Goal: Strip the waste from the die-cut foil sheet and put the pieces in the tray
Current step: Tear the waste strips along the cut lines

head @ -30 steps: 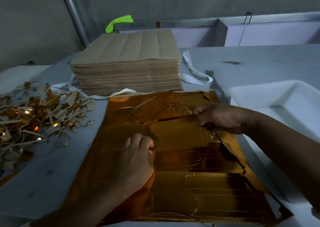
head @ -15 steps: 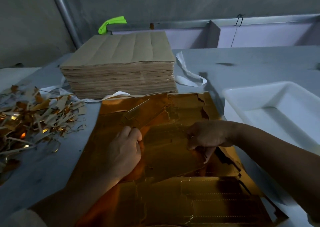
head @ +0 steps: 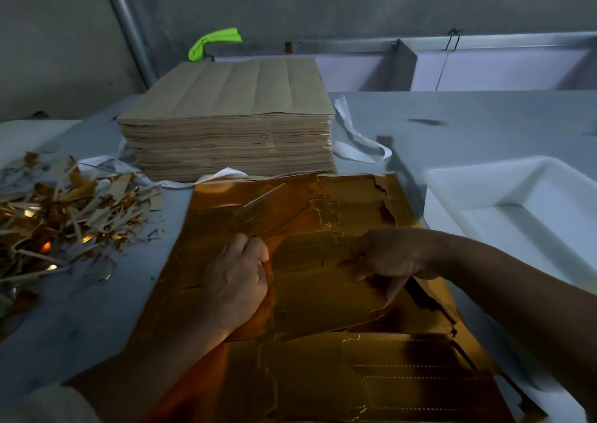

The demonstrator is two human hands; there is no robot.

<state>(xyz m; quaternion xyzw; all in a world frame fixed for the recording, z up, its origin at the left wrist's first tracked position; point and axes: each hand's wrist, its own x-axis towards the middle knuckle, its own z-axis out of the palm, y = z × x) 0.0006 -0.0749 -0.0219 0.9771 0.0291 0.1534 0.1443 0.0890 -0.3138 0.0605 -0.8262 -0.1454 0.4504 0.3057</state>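
One piece (head: 323,293) part-lifted off foil sheet (head: 323,384) on desk (head: 436,125). Left grip (head: 235,280) curled round its left edge, right grip (head: 391,254) pinching right edge. Waste pile (head: 64,219) at left. Tray (head: 504,177) at right: no pieces seen. Several outlines unstripped, judging by near rows. Tray's right end cut off; fingertips hidden.

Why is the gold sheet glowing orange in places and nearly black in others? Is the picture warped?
Head view: dim, warm light; the foil sheet mirrors it as orange glare at its far left and goes dark beside the right forearm. Head view: glints spark in the scrap pile; the white tray looks soft at its rim. Head view: the wide-angle lens slants the pole.
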